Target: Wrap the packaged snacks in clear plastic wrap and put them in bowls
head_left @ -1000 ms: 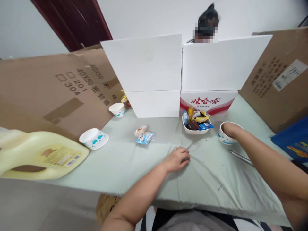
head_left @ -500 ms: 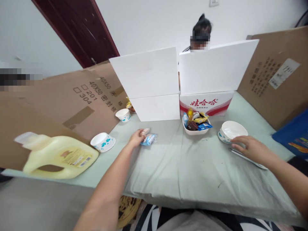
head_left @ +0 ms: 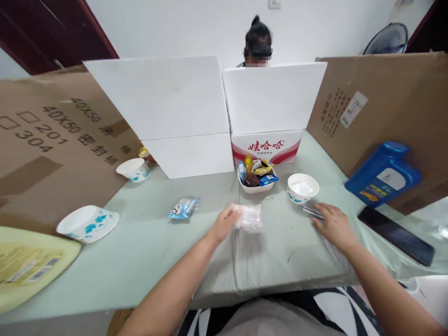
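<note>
My left hand point(head_left: 226, 223) pinches a clear pinkish-white packet point(head_left: 249, 218) by its left end, above the middle of the table. My right hand point(head_left: 334, 225) has its thumb and fingers closed around slim metal tongs point(head_left: 311, 212) lying on the tablecloth; the far end is hidden under the palm. Just behind the tongs stands a white paper bowl point(head_left: 297, 197) with a blue leaf pattern and something whitish inside. A white bowl point(head_left: 257, 189) of mixed wrapped snacks sits further back. On the left lies a blue-and-white snack packet point(head_left: 184, 208), apart from both hands.
Two more paper bowls point(head_left: 135, 173) stand on the left, one tipped beside a yellow jug point(head_left: 31, 266). White panels point(head_left: 189, 156) and a printed carton point(head_left: 268, 148) line the back. A blue bottle point(head_left: 383, 175) and phone point(head_left: 397, 235) are right. A person sits behind the panels.
My left hand has lifted the pinkish packet away from the blue one and carried it right. My right hand has moved from beside the paper bowl onto the tongs. The view has turned right.
</note>
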### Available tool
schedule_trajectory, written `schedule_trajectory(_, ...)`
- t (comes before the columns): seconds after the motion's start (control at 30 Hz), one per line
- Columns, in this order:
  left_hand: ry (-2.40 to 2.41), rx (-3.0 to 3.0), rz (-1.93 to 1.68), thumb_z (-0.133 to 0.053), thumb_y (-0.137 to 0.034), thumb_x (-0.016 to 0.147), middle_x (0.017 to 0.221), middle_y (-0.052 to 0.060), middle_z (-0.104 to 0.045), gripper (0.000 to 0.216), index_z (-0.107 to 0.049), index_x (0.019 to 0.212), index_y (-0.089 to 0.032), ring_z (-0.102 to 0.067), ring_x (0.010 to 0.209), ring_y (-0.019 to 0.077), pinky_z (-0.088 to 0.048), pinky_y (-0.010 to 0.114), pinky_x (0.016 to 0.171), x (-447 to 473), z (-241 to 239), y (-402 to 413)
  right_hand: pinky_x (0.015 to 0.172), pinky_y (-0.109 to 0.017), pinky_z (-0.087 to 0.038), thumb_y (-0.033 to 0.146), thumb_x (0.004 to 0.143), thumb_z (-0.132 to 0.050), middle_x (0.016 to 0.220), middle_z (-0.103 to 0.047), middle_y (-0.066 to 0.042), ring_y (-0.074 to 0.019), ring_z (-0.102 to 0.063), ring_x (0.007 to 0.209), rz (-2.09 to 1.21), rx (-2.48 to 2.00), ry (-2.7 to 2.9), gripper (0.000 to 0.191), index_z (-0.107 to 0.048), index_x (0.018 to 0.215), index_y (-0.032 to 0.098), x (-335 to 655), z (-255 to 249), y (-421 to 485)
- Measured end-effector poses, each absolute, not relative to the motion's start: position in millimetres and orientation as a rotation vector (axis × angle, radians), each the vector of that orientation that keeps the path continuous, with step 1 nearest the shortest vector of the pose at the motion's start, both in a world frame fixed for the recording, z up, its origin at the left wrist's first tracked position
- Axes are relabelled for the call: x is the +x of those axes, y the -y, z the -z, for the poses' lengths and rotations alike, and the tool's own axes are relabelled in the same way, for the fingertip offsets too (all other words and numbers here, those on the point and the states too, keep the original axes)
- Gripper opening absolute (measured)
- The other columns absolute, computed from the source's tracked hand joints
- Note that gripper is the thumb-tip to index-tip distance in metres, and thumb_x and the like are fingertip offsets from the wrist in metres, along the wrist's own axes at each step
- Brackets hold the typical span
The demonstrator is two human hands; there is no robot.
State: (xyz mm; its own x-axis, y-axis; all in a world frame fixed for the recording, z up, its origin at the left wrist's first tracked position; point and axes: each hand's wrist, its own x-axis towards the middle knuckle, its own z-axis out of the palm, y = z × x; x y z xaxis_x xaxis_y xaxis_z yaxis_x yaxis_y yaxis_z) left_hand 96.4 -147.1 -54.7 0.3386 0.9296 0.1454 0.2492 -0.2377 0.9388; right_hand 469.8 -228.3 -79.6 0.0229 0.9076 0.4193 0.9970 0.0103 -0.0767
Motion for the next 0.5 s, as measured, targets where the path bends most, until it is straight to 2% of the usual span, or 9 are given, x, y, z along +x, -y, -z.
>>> schedule_trajectory(0.03,-1.043,1.740,-0.908,-0.048,-0.064,0.084,0.077,0.005,-0.065,0.053,-0.065,0.093,-0.014,-0.061,0.076,0.0205,-0.052,0.034,0.073,110.0,63.9,152.5,0.084,-0.046,-0.047,0.029,0.086,-0.053,0.111,-0.068,-0.014,-0.0320,-0.060,0.102,0.337,-2.010,1.941,0.032,-0.065,0.114,0.017,470.6,84.9,229.3)
schedule_trajectory(0.1,-1.059,1.799,-0.914,-0.059,-0.061,0.079,0.088,0.008,-0.065,0.047,-0.065,0.092,-0.016,-0.059,0.091,0.0244,-0.049,0.039,0.085,124.7,77.1,157.9,0.082,-0.046,-0.047,0.024,0.087,-0.050,0.102,-0.070,-0.013,-0.0307,-0.062,0.095,0.299,-2.043,1.944,0.029,-0.067,0.110,0.017,469.6,90.4,232.2)
schedule_trajectory(0.17,-1.114,1.914,-0.989,-0.063,-0.054,0.079,0.103,0.011,-0.062,0.044,-0.063,0.102,-0.017,-0.054,0.102,0.0269,-0.045,0.043,0.093,126.2,83.5,158.6,0.080,-0.044,-0.048,0.023,0.089,-0.046,0.095,-0.070,-0.012,-0.0286,-0.063,0.089,0.228,-1.959,1.965,0.027,-0.067,0.105,0.017,460.7,88.5,236.6)
schedule_trajectory(0.23,-1.127,2.047,-1.039,-0.057,-0.047,0.086,0.111,0.012,-0.058,0.041,-0.057,0.114,-0.017,-0.055,0.099,0.0245,-0.047,0.042,0.090,120.5,85.1,158.1,0.080,-0.040,-0.050,0.023,0.092,-0.044,0.097,-0.069,-0.011,-0.0257,-0.064,0.089,0.114,-1.798,1.974,0.027,-0.065,0.108,0.018,440.5,80.5,241.5)
schedule_trajectory(0.3,-1.066,2.112,-1.031,-0.048,-0.040,0.093,0.111,0.011,-0.056,0.034,-0.055,0.117,-0.018,-0.058,0.087,0.0198,-0.051,0.036,0.079,114.0,84.2,158.6,0.082,-0.036,-0.052,0.023,0.095,-0.042,0.104,-0.066,-0.010,-0.0225,-0.064,0.094,-0.012,-1.620,1.984,0.028,-0.061,0.115,0.020,411.1,69.6,245.6)
schedule_trajectory(0.37,-0.984,2.152,-0.987,-0.047,-0.035,0.094,0.114,0.011,-0.055,0.029,-0.055,0.116,-0.018,-0.059,0.084,0.0175,-0.052,0.031,0.073,110.4,82.6,160.3,0.085,-0.034,-0.053,0.023,0.096,-0.041,0.108,-0.065,-0.009,-0.0207,-0.063,0.098,-0.099,-1.480,2.036,0.029,-0.058,0.120,0.022,379.5,59.5,246.8)
schedule_trajectory(0.43,-0.934,2.209,-0.948,-0.054,-0.031,0.089,0.121,0.012,-0.053,0.034,-0.052,0.121,-0.019,-0.059,0.095,0.0198,-0.053,0.033,0.078,110.2,81.6,162.2,0.082,-0.033,-0.054,0.022,0.096,-0.041,0.108,-0.065,-0.009,-0.0207,-0.064,0.095,-0.125,-1.423,2.116,0.030,-0.059,0.121,0.023,354.2,52.9,244.2)
schedule_trajectory(0.5,-0.911,2.276,-0.912,-0.061,-0.025,0.084,0.124,0.013,-0.052,0.041,-0.051,0.123,-0.018,-0.056,0.108,0.0240,-0.051,0.038,0.090,112.0,81.2,163.3,0.076,-0.034,-0.055,0.021,0.096,-0.041,0.105,-0.066,-0.009,-0.0211,-0.065,0.089,-0.110,-1.451,2.178,0.031,-0.061,0.120,0.022,341.4,50.1,239.3)
